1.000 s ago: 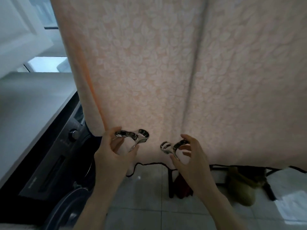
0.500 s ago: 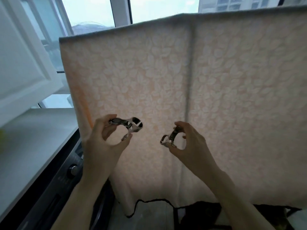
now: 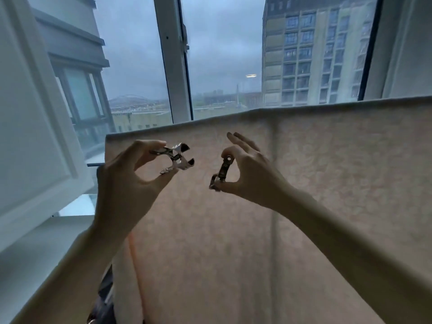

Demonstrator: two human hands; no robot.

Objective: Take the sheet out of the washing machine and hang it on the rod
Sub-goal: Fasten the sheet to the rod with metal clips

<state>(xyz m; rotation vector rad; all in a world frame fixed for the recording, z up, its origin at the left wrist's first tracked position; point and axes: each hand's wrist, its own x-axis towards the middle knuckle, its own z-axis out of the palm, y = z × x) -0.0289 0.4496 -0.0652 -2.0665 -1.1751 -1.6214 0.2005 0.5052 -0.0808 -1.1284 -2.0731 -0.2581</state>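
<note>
I see the L hand [image 3: 131, 181] pinching a metal clip [image 3: 175, 158] and the R hand [image 3: 251, 176] pinching a second clip [image 3: 222, 171], both at frame ctr before the hung sheet [image 3: 304, 183].

Head view, near, facing forward at hung sheet [image 3: 304, 183], window [image 3: 222, 54].

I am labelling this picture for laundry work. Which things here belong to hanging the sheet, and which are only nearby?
Belong to the job:
sheet, draped over the rod
left clip, pinched in the left hand
right clip, pinched in the right hand

Only nearby:
window frame
cabinet door
</note>
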